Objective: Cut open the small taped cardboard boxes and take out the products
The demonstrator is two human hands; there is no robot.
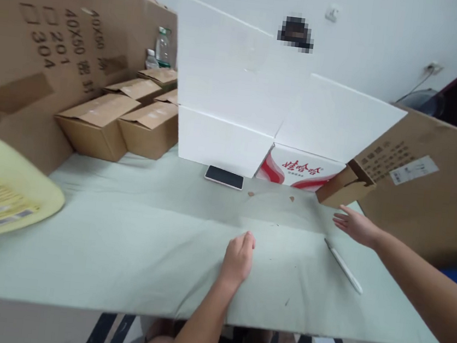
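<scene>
My left hand (239, 256) rests on the pale green cloth near the middle of the table, its fingers curled into a fist. What it holds, if anything, is hidden. On the right, my right hand (356, 226) is open, fingers stretched out to the left and nothing in them. Just beyond it stands a small open cardboard box (344, 187); I cannot tell whether they touch. Below my right hand lies a slim white pen-like tool (344, 268) with a dark tip. Two small brown flakes (251, 194) lie farther back, left of the box.
A smartphone (224, 177) lies before white panels (223, 140). Beside them is a red-and-white printed carton (301, 169). Closed cardboard boxes (97, 123) and plastic bottles (162, 48) stand back left. A pale yellow container (10, 168) is at the left; large cardboard sheets (428, 189) flank the table.
</scene>
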